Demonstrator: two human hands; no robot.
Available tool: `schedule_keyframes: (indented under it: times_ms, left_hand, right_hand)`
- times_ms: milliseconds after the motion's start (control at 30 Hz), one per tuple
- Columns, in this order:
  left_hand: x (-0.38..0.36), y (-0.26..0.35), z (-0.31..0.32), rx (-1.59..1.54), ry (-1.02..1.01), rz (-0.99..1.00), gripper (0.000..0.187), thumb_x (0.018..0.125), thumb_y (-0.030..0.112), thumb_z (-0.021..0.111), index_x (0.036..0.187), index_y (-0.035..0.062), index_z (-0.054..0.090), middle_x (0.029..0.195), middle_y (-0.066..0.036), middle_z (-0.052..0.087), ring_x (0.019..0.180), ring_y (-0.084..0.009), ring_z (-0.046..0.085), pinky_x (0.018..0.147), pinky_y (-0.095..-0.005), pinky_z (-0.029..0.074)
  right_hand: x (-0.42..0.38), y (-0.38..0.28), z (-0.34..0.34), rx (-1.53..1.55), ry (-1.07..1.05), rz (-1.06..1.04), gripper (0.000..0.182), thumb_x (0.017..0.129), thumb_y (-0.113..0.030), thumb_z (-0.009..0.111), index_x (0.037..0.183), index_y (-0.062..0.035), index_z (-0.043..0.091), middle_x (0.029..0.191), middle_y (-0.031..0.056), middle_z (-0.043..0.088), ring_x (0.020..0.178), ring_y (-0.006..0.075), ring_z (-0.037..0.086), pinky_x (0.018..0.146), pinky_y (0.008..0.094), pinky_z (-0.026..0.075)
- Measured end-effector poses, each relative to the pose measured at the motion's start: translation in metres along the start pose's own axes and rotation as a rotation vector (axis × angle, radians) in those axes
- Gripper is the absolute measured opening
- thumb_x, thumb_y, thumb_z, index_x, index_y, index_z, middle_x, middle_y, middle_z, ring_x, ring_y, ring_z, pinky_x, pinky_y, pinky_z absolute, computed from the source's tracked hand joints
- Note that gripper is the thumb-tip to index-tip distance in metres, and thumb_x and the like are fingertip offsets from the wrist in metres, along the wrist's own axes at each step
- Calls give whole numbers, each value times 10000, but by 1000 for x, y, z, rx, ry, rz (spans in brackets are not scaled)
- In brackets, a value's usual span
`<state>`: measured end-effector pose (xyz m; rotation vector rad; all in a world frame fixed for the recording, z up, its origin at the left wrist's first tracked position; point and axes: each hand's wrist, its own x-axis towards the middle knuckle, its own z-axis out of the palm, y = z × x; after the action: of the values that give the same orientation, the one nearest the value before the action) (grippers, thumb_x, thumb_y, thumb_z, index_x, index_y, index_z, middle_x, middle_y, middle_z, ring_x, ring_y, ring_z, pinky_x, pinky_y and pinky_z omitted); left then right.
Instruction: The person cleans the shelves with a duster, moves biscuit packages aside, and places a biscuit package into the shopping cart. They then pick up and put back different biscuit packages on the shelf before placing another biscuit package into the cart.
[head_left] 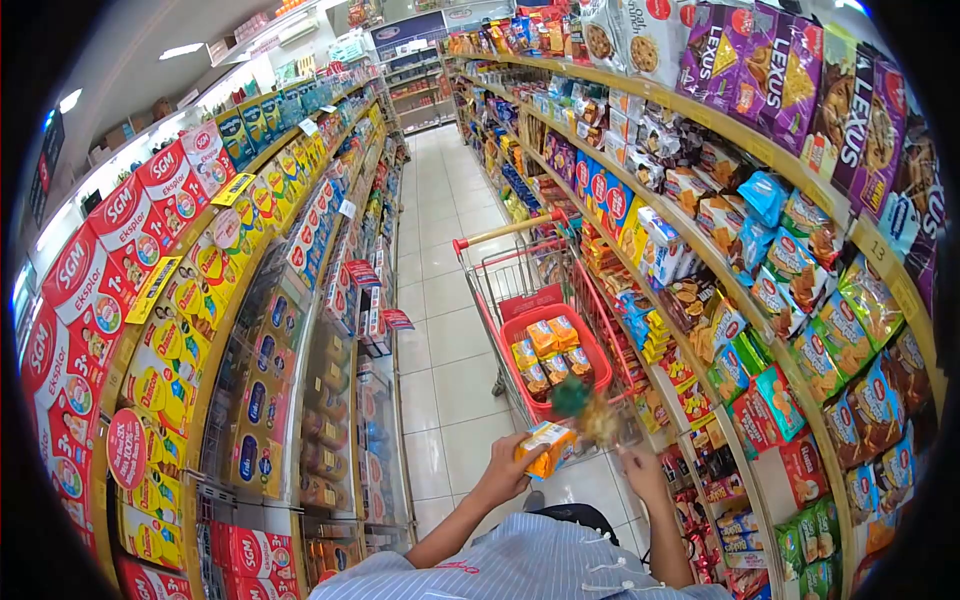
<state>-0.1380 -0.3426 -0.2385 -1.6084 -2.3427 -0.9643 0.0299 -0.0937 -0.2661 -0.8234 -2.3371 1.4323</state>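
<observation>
My left hand [503, 472] is closed around an orange packet [547, 452] with a white and yellow label, in front of the trolley. To its right is my right hand [642, 472], its fingers curled. Just beyond those fingertips is a gold-brown and green item [598, 420], smeared by motion. Whether it touches my right hand is hard to see. A red basket [598, 350] sits in the metal shopping trolley [490, 285]. Several orange and yellow packets [550, 335] lie in the basket, partly covered by the blurred item.
Shelves of biscuit packets [790, 290] rise close on the right, beside the trolley. On the left, shelves [190, 330] hold red and yellow milk boxes, with price tags sticking out. The tiled aisle [435, 250] runs ahead to a far shelf [418, 95].
</observation>
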Motion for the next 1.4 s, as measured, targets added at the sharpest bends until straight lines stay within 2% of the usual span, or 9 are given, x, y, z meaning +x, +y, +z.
schedule_keyframes:
  times_ms: [133,200,300,567,667,800,1033,1233,1400]
  left_hand:
    - [2,-39,12,22,-226,116,789,625,-18,658,1358,241,520,1273,-165,474,1199,-352,442,985,-465,345]
    - [16,-42,1,0,-234,184,789,635,-19,650,1365,249,514,1273,-159,475,1198,-348,443,984,-466,346]
    - [22,-56,-4,30,-226,285,779,624,17,679,1351,252,526,1247,-143,484,1173,-338,452,964,-468,361]
    - [21,-78,-10,-21,-236,230,772,630,21,660,1354,255,525,1244,-141,490,1187,-332,445,998,-461,343]
    - [17,-78,-16,-43,-212,212,771,645,17,675,1363,245,511,1271,-137,480,1209,-334,440,1009,-467,338]
    - [0,-80,-32,-104,-157,23,772,647,38,716,1368,210,499,1277,-147,476,1219,-349,435,1023,-467,335]
    - [-30,-88,-34,-145,134,-392,755,632,30,756,1334,159,514,1264,-161,451,1192,-368,419,1016,-455,360]
    - [-29,-92,-38,-92,57,-287,710,647,29,751,1308,177,536,1236,-186,440,1166,-386,416,1018,-454,354]
    - [-15,-89,-41,-49,20,-216,769,636,21,730,1356,167,503,1270,-189,446,1191,-394,418,1028,-459,341]
  right_hand:
    - [10,-53,-4,26,-193,-54,339,942,-327,573,1022,-22,696,733,191,649,626,269,591,621,342,473]
    - [30,-32,-1,0,-432,0,272,929,-286,607,986,-47,724,646,72,607,601,138,585,582,303,461]
    - [47,-9,-3,-444,-116,40,371,939,-375,588,1030,-35,706,641,55,580,607,134,528,589,293,454]
    - [52,-48,27,80,-414,275,305,895,-335,624,920,-52,736,747,189,667,661,342,645,630,396,492]
    - [47,-24,38,-646,-17,-1,274,902,-288,626,897,-35,732,689,143,636,633,200,615,624,342,482]
    - [52,-26,36,-133,-141,69,290,897,-290,636,874,-11,711,730,159,656,687,211,635,662,363,479]
    - [63,-24,66,-215,-326,10,392,885,-417,624,974,-46,713,827,188,684,762,318,658,703,374,499]
    - [73,-107,65,-86,-403,-16,372,936,-380,589,1028,-39,706,833,159,687,758,213,642,712,331,486]
    - [109,-35,60,-117,-484,-133,393,930,-406,576,983,-42,713,864,182,691,823,269,675,738,382,497]
